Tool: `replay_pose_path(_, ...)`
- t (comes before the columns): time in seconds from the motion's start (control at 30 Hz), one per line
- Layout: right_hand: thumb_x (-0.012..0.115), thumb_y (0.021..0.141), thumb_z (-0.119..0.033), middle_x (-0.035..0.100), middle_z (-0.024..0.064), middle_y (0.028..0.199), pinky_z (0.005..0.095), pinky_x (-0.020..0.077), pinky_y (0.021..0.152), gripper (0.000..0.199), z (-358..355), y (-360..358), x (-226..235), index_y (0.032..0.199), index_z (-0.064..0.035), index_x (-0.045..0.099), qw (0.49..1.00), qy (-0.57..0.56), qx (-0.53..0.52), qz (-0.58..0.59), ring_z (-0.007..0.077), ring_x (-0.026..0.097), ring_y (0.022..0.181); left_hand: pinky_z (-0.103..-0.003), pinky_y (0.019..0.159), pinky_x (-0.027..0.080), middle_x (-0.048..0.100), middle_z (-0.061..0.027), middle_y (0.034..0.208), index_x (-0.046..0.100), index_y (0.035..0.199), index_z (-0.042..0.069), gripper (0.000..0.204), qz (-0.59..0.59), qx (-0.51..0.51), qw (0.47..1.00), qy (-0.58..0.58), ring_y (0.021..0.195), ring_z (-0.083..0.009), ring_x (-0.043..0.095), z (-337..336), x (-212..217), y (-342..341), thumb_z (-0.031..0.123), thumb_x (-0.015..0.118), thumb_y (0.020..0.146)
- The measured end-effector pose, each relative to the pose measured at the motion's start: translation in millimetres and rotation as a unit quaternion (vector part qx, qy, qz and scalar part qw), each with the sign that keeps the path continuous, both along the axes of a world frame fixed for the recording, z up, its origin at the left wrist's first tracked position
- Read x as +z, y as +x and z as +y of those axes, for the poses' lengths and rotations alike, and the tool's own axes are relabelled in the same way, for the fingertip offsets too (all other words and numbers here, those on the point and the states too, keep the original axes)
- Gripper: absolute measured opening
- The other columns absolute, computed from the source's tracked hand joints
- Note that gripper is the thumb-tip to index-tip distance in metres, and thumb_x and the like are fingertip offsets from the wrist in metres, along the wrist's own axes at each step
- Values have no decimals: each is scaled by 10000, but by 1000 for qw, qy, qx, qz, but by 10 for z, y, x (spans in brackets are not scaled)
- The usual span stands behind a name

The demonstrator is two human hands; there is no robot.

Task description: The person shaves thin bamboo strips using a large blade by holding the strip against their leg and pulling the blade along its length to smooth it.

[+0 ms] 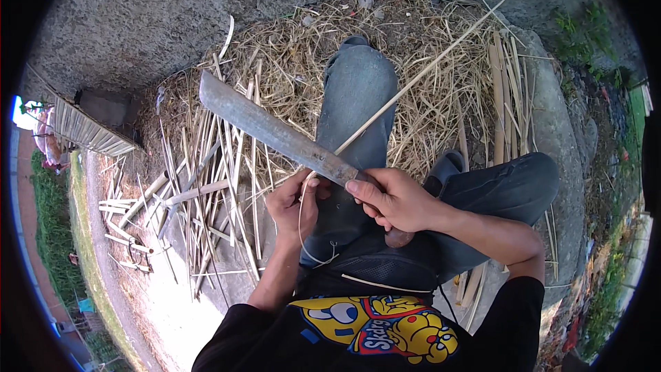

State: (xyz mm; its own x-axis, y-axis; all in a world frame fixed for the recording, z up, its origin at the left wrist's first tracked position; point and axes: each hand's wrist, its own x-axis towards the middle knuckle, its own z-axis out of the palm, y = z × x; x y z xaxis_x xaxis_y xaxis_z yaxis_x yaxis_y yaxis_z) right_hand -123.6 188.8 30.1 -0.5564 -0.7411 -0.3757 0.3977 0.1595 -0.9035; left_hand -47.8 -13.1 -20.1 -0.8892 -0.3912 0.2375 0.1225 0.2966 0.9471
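Gripping machete handle, right hand curls closed; left hand pinches strip.

Pale strips and tangled shavings litter the grey ground.

Left hand near right hand, fingers curled, right elbow bent.

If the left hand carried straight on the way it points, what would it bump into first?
Probably the machete blade, which crosses just ahead of the left hand; depth is unclear from this single view, so it might slip underneath.
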Motion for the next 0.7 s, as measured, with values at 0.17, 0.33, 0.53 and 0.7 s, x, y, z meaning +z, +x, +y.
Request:
replay_pose_path(0.17,683,986,-401,593,12,643,270,437,496,396,13,-296,-85,904,-18,624,973,7,-163,163,76,553,534,-247,608,538,712,-118,749,742,1082,-39,166,42,4,979,-201,643,-158,689,-129,53,-25,30,692,939)
replay_pose_path(0.33,778,923,-343,622,13,665,237,415,437,375,-111,-374,-195,990,-8,623,920,39,-240,307,62,547,477,-265,623,520,708,-119,856,752,998,-38,135,108,44,965,-235,716,-164,667,-22,232,-157,-34,730,865)
replay_pose_path(0.53,776,898,-393,641,101,688,355,491,586,425,-106,-379,-123,952,11,654,890,84,-249,372,218,622,592,-271,680,501,673,-89,859,676,931,-31,170,101,57,992,50,718,-133,601,-282,116,-70,98,614,1021)
replay_pose_path(0.7,768,890,-414,663,177,732,423,509,653,467,-38,-378,-150,979,33,665,904,70,-261,330,337,663,669,-306,757,526,681,-174,1095,586,1289,-59,338,-59,233,967,-78,897,-193,657,-1013,83,88,92,645,992)
